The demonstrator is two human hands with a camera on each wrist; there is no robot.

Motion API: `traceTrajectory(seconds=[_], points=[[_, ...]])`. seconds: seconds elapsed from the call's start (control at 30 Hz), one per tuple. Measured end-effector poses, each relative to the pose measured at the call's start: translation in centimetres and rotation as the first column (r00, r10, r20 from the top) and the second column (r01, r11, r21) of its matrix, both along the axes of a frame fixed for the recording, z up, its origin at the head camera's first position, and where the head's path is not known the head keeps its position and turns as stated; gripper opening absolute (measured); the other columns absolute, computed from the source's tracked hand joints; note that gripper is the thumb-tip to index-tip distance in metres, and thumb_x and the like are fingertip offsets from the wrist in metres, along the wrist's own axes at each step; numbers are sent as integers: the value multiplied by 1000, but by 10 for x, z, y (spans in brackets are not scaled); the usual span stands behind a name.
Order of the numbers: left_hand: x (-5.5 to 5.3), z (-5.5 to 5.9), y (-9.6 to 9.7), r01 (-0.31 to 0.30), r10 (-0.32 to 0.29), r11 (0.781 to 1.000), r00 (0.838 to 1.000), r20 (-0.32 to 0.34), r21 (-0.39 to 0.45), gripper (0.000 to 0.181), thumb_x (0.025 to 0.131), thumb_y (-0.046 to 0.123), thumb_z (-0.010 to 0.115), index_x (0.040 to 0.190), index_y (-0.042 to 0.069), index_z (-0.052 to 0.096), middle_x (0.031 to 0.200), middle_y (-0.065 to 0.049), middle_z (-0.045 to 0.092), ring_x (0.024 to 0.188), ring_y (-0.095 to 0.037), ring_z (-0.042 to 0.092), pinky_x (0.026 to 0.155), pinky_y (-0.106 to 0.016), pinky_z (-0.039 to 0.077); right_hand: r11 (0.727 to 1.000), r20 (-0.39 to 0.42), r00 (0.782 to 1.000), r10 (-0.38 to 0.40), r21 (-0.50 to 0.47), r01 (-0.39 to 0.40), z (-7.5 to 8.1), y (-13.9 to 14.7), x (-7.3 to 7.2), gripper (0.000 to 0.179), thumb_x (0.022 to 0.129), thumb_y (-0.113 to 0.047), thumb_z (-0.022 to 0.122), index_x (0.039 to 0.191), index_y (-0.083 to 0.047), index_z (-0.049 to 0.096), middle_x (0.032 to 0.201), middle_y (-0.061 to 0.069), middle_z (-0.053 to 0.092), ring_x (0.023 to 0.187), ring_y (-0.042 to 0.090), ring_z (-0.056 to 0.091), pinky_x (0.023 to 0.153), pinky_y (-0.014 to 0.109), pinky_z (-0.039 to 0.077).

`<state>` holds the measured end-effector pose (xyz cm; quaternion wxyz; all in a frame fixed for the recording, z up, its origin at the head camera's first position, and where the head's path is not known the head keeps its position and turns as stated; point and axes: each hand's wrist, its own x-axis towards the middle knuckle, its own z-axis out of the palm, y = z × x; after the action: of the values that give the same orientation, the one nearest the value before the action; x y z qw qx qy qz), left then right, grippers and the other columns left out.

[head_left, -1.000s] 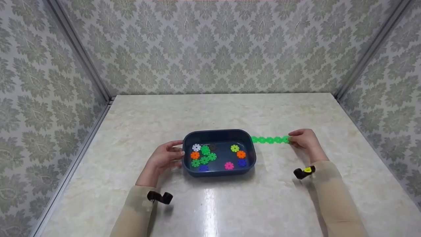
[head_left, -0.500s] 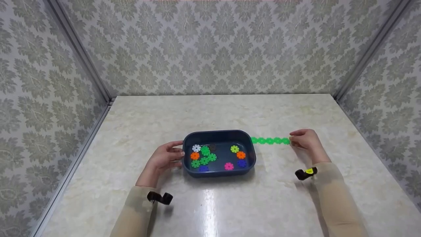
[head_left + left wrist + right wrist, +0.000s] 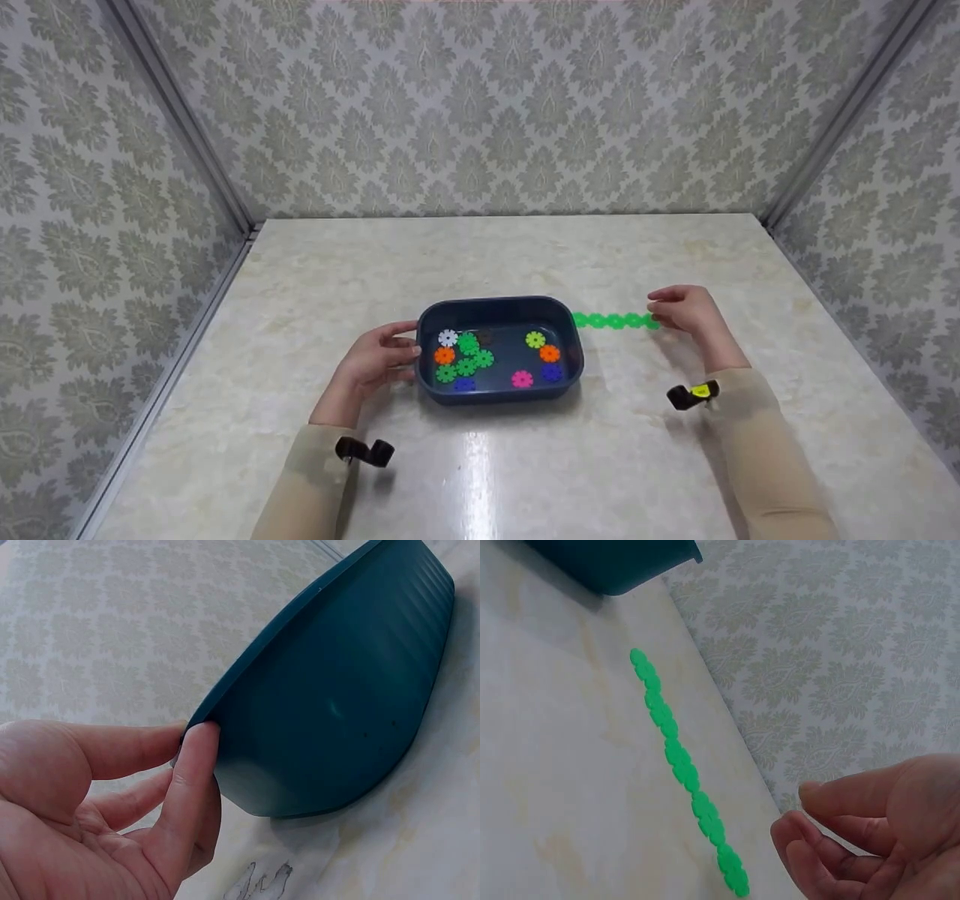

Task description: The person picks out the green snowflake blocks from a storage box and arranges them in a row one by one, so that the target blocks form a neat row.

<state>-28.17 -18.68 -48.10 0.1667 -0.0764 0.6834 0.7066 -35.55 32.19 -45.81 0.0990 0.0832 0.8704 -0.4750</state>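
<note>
My left hand [image 3: 375, 358] pinches the left rim of a dark blue plastic basin [image 3: 499, 395]; in the left wrist view, thumb and fingers meet on the basin's rim [image 3: 251, 664]. Inside lie flower-shaped plastic discs: a white disc [image 3: 448, 338], linked green discs [image 3: 466, 366], a pink disc [image 3: 522, 379] and several others. To the basin's right, a straight chain of bright green discs [image 3: 615, 321] lies flat on the table. My right hand [image 3: 686, 309] hovers by the chain's right end, fingers loosely bent, nothing between them. In the right wrist view, a gap separates it from the green chain [image 3: 681, 763].
A pale marbled table [image 3: 570, 465] carries everything. Patterned panels [image 3: 487, 112] stand behind it and at both sides. A dark camera mount [image 3: 365, 451] sits on the left wrist, another camera mount [image 3: 693, 394] on the right.
My right hand has let go of the green chain's right end and moved slightly up and left over it. The left hand and the basin stay where they were.
</note>
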Motion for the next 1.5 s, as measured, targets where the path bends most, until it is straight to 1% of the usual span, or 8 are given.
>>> traceTrajectory(seconds=[0.1, 0.27, 0.6, 0.7, 0.93, 1.17, 1.33, 1.5], points=[[0, 0, -1, 2, -2, 1000, 1000, 0, 6, 61, 95, 0, 69, 152, 7, 48, 107, -5, 61, 82, -11, 64, 63, -26, 60, 1000, -19, 1000, 19, -21, -20, 4, -5, 2, 47, 102, -21, 66, 142, 1, 58, 133, 17, 64, 89, 0, 68, 84, 20, 59], [-1, -2, -1, 1, -1, 1000, 1000, 1, 4, 60, 95, -1, 68, 152, 7, 48, 106, -5, 61, 82, -12, 64, 63, -26, 61, 998, -44, 998, 51, -33, -53, 9, -14, 5, 46, 102, -20, 65, 142, 2, 58, 127, 14, 66, 89, 1, 69, 88, 24, 60], [-2, -1, 1, -15, 15, 1000, 1000, 4, -20, 60, 95, -1, 69, 151, 10, 50, 109, -6, 60, 84, -13, 64, 64, -27, 61, 992, -69, 992, 101, -73, -106, 23, -33, 10, 47, 100, -20, 68, 139, 3, 59, 111, 0, 69, 88, 3, 69, 82, 20, 57], [-1, -1, 1, -17, 17, 1000, 1000, 5, -22, 60, 95, 0, 69, 151, 10, 50, 108, -6, 60, 84, -14, 64, 64, -27, 60, 990, -70, 991, 111, -81, -117, 27, -40, 11, 46, 99, -22, 70, 138, 2, 60, 111, 1, 69, 89, 5, 69, 82, 20, 58], [-2, -3, 1, -13, 13, 1000, 1000, 8, -23, 60, 95, 1, 70, 151, 9, 50, 108, -6, 61, 83, -13, 64, 65, -27, 61, 980, -93, 981, 170, -84, -178, 33, -59, 14, 41, 98, -22, 71, 133, 0, 65, 117, 7, 69, 91, 8, 70, 84, 23, 59], [-2, -2, 0, -19, 19, 999, 1000, 16, -29, 60, 95, 1, 70, 151, 11, 51, 109, -6, 61, 84, -14, 64, 67, -28, 61, 972, -85, 975, 204, -99, -212, 38, -85, 17, 38, 97, -21, 73, 129, -3, 68, 119, 10, 70, 90, 10, 71, 86, 27, 60], [-2, -2, 0, -22, 23, 999, 1000, 22, -36, 59, 95, 2, 70, 150, 12, 52, 109, -6, 60, 85, -14, 64, 66, -28, 60, 963, -78, 969, 236, -115, -244, 39, -107, 19, 36, 95, -19, 74, 127, -4, 69, 112, 7, 70, 88, 11, 72, 83, 27, 61], [-2, -2, 1, -21, 22, 999, 1000, 19, -41, 59, 95, 1, 70, 150, 12, 52, 110, -7, 61, 85, -15, 64, 67, -28, 61, 947, -86, 954, 286, -129, -296, 36, -127, 22, 36, 95, -15, 74, 127, 1, 69, 108, 6, 69, 88, 11, 71, 85, 30, 62]])
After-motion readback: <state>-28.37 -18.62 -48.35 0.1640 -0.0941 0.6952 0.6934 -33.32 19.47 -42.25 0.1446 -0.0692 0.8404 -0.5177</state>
